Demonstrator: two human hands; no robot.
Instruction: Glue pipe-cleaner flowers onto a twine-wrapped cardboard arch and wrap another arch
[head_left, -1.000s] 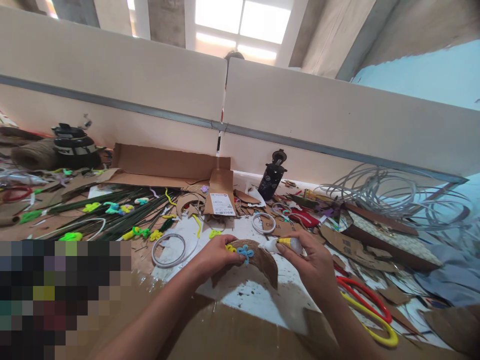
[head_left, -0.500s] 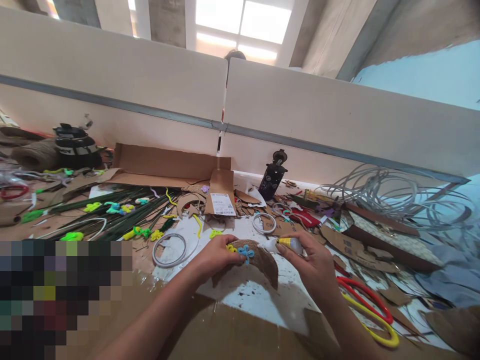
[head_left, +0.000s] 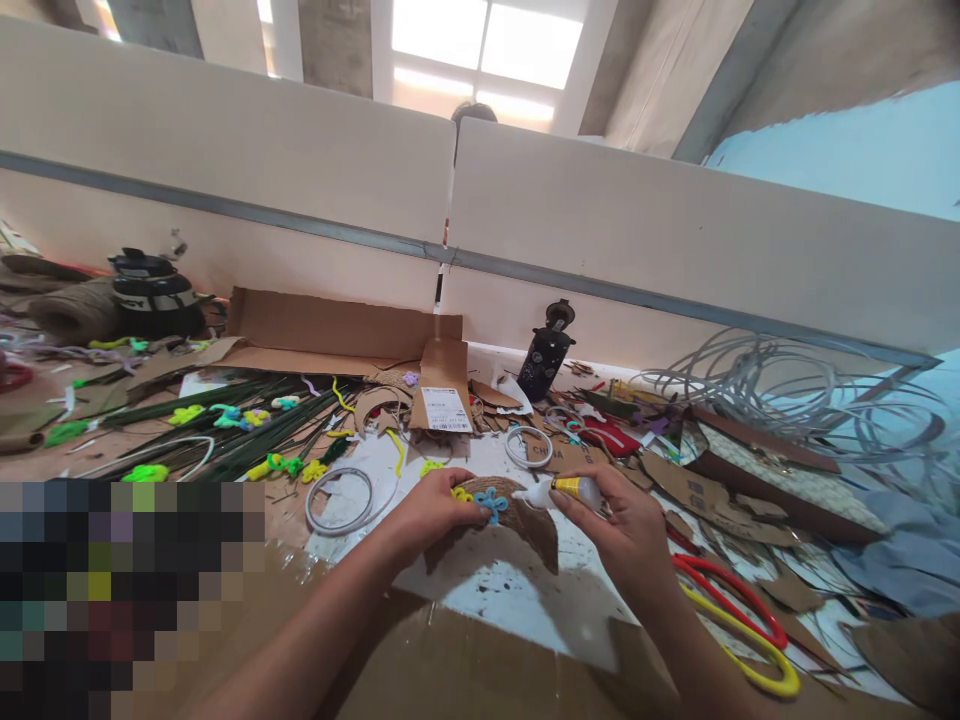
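Observation:
My left hand point(head_left: 442, 510) is closed on the left part of a brown, twine-wrapped crescent point(head_left: 531, 520), thumb in front. On the crescent sit a blue pipe-cleaner flower point(head_left: 492, 505) and, partly behind my fingers, a yellow one point(head_left: 463, 495). My right hand point(head_left: 619, 510) grips a small glue bottle point(head_left: 576, 488) with a yellow label, tilted with its white nozzle pointing left. The nozzle tip is at the crescent's upper edge, just right of the blue flower; whether it touches I cannot tell.
Pipe-cleaner flowers point(head_left: 255, 415) lie among dark green stems at left. Behind stand an open cardboard box point(head_left: 345, 325) and a black bottle point(head_left: 544, 360). White rings point(head_left: 339, 500), cardboard scraps point(head_left: 697, 495), coiled clear tubing point(head_left: 750, 370) and red and yellow loops point(head_left: 757, 640) surround my hands.
The glue bottle has shifted slightly left, bringing its nozzle closer to the blue flower over the crescent. My left hand keeps its hold, almost unmoved.

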